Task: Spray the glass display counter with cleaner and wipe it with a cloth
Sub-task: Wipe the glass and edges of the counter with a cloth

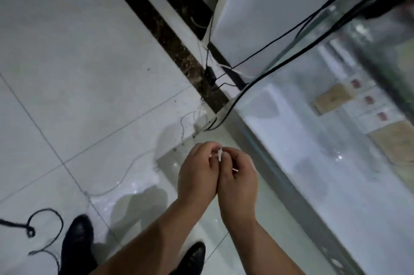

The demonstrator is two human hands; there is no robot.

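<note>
Both your left hand and right hand pinch a small white scrap beside the clear glass tabletop; spraying seems unstarted, needing cleaner.

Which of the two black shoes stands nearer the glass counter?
The right shoe, showing between the forearms, next to the glass counter; the left shoe stands beside the looped black cord.

Bare forearms and glossy black shoes show below.
</note>
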